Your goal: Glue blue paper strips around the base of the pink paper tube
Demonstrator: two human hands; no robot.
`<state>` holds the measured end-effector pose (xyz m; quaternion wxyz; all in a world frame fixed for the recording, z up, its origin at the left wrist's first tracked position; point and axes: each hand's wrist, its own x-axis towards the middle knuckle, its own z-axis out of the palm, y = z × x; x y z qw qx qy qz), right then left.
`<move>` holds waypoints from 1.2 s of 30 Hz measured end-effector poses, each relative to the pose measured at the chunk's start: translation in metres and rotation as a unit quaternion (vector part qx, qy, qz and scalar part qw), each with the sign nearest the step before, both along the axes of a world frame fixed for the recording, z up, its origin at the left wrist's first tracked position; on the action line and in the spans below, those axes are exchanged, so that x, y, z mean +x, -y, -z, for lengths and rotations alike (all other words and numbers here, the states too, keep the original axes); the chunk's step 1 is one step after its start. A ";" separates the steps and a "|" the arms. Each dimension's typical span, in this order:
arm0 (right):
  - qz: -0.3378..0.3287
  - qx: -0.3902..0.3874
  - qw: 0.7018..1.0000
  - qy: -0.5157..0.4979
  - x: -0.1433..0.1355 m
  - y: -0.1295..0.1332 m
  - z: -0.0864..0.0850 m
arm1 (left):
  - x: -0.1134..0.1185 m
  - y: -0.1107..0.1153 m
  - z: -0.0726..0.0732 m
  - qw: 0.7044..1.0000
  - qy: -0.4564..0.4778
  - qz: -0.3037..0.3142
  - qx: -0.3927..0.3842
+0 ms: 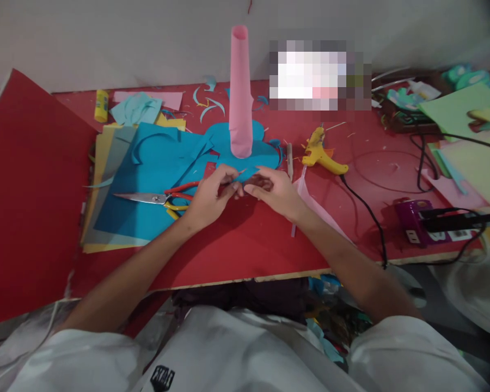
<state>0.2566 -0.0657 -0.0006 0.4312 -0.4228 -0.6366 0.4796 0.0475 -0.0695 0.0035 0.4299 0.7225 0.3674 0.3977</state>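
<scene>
Between my hands is a small piece of blue paper (247, 174), pinched at its left end by my left hand (217, 197) and at its right by my right hand (278, 190). Just beyond them, a tall pink paper tube (240, 98) stands upright on a blue paper shape with rounded lobes (265, 154). Scissors with red and yellow handles (157, 198) lie on blue sheets (163, 163), close to my left hand. A yellow glue gun (322, 155) rests on the red table (228, 245) to the right.
A yellow glue stick (102, 106) stands at the back left, near light blue scraps (136, 109). Black cables run to a purple box (418, 220) at right. Coloured papers (477, 158) and a cluttered tray (408, 117) lie farther right. A red board (32, 201) stands at left.
</scene>
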 end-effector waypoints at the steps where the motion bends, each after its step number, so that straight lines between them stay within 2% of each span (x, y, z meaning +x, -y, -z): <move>1: 0.004 0.006 1.000 0.005 -0.002 0.001 0.000 | 0.000 0.001 0.000 1.000 -0.012 0.011 -0.010; 5: 0.068 0.051 0.996 0.012 -0.001 0.001 -0.001 | 0.001 0.002 0.000 0.998 -0.043 0.028 -0.036; 11: 0.148 0.096 0.984 -0.007 0.011 -0.004 -0.001 | 0.000 0.001 0.001 0.999 -0.023 -0.001 -0.047; 16: 0.248 0.137 0.957 -0.069 0.027 -0.013 -0.004 | -0.002 0.000 0.000 0.999 -0.032 -0.013 -0.021; 19: 0.272 0.156 0.948 -0.064 0.032 -0.013 -0.005 | -0.003 -0.001 -0.001 0.998 -0.040 -0.041 0.005; 22: 0.229 0.152 0.961 -0.026 0.029 -0.009 -0.006 | -0.003 -0.002 0.000 0.999 -0.016 -0.050 -0.006; 25: 0.102 0.096 0.990 -0.003 0.024 -0.006 -0.006 | -0.002 -0.002 0.002 0.998 0.018 -0.048 -0.026; 28: 0.013 0.044 0.999 0.007 0.018 -0.005 -0.003 | -0.002 -0.001 0.001 0.999 0.020 -0.042 -0.024; 32: -0.013 0.032 0.999 0.019 0.014 -0.005 -0.001 | -0.001 0.000 -0.003 0.999 -0.010 -0.043 -0.016; 36: 0.008 0.032 0.999 0.001 0.014 -0.004 -0.004 | -0.001 0.001 -0.006 0.999 -0.022 -0.042 -0.019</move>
